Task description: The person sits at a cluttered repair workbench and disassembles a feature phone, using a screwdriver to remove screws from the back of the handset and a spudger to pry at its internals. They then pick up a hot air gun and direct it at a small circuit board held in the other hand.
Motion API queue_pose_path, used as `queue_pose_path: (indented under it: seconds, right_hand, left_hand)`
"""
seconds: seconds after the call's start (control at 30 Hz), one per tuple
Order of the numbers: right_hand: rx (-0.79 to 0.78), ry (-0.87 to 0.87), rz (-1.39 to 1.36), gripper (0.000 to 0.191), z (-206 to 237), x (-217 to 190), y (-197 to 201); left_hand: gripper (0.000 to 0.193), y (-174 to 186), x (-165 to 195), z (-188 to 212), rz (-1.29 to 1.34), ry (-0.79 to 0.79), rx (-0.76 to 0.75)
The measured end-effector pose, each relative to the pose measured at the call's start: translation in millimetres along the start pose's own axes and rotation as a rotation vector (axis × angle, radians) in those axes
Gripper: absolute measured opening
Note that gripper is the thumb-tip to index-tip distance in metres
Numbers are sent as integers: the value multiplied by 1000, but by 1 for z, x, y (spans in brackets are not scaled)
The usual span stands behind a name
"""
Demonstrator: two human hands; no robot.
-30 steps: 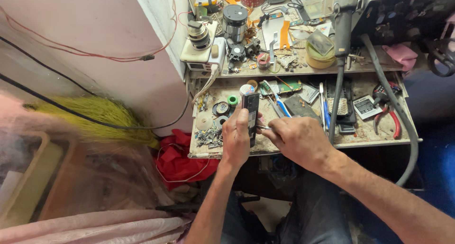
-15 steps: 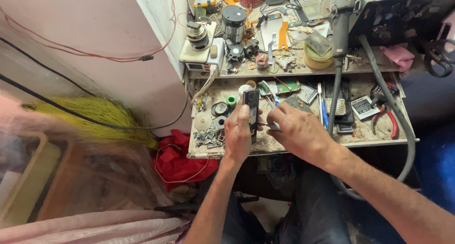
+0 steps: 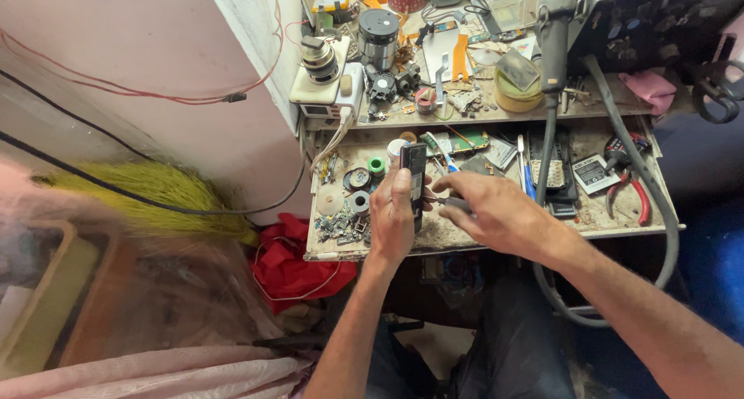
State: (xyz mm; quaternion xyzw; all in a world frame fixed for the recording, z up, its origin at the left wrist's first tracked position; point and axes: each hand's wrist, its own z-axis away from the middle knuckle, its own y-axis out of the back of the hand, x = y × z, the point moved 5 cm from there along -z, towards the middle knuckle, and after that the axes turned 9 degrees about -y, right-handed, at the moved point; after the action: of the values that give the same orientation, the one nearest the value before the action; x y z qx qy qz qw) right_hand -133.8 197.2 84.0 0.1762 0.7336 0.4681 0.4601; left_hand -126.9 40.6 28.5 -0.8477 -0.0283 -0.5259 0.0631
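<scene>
Fingers of my left hand (image 3: 393, 217) stay wrapped around the small dark phone (image 3: 415, 183), holding it upright on its end over the pulled-out drawer (image 3: 496, 236) of the workbench. A second ago the phone sat a touch lower and my right hand was pressed close against it; now my right hand (image 3: 496, 213) has slid a little to the right, and its fingers are pinched on a thin grey tool (image 3: 453, 204) whose tip points toward the phone's edge. Whether the tip touches the phone I cannot tell. Both wrists have kept their places above the drawer's front edge. Beside my left hand the rolls of tape (image 3: 359, 190) and the green ring (image 3: 377, 165) lie where they lay before, and the red-handled pliers (image 3: 634, 196) rest at the drawer's far right, well apart from my hands.
</scene>
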Motion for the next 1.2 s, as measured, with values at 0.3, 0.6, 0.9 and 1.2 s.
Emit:
queue_pose_path:
  seconds: [0.3, 0.6, 0.9, 1.2]
  right_hand:
    - [-44, -194, 3, 47, -6, 8, 3]
    - [-112, -231, -141, 41, -8, 13, -1]
    - [-46, -213, -93, 37, -10, 7, 6]
    - [-82, -300, 6, 34, -6, 15, 16]
  left_hand:
    - [56, 0, -6, 2, 35, 41, -8]
    - [55, 2, -7, 0, 36, 48, -5]
    - [56, 2, -5, 1, 37, 43, -12]
    - [53, 9, -3, 3, 75, 61, 62]
